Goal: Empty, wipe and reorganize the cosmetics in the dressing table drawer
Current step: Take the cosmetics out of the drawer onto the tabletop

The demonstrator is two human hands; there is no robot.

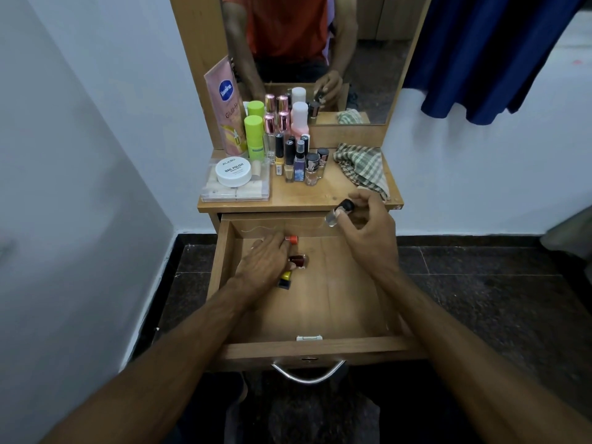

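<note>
A clear bottle [339, 213] with a black cap is pinched by the right hand [365, 232] at one o'clock over the open drawer [320, 346]. Small bottles [296, 261] at eleven o'clock inside are covered by the flat, relaxed left hand [264, 264]. More cosmetics [288, 145] are stood on the tabletop at twelve o'clock.

Open wooden drawer [336, 302], three polish bottles [296, 261] inside

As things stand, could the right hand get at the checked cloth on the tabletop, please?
Probably not freely: the right hand hovers just beside the checked cloth, nothing between, but its fingers already hold a clear bottle.
</note>
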